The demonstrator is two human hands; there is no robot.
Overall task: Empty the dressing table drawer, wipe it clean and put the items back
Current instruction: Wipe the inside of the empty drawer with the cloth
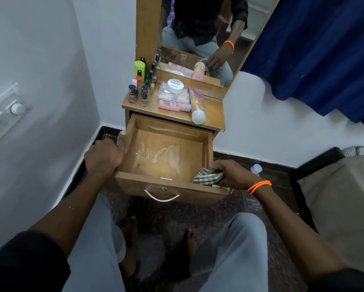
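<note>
The drawer [166,148] stands pulled out and emptied, its contents up on the tabletop [210,110] at 12 o'clock. The right hand [231,175] bunches a checked cloth [207,178] — soft, limp, best held wadded — in the 4 o'clock corner; the left hand [103,157] curls round the drawer's 9 o'clock wall — light, rigid wood

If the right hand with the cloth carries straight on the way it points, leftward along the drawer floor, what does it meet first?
Probably the whitish smear on the drawer floor, left of the right hand and its checked cloth. Beyond that stands the drawer's left wall, which the left hand grips. Depth is uncertain.
</note>
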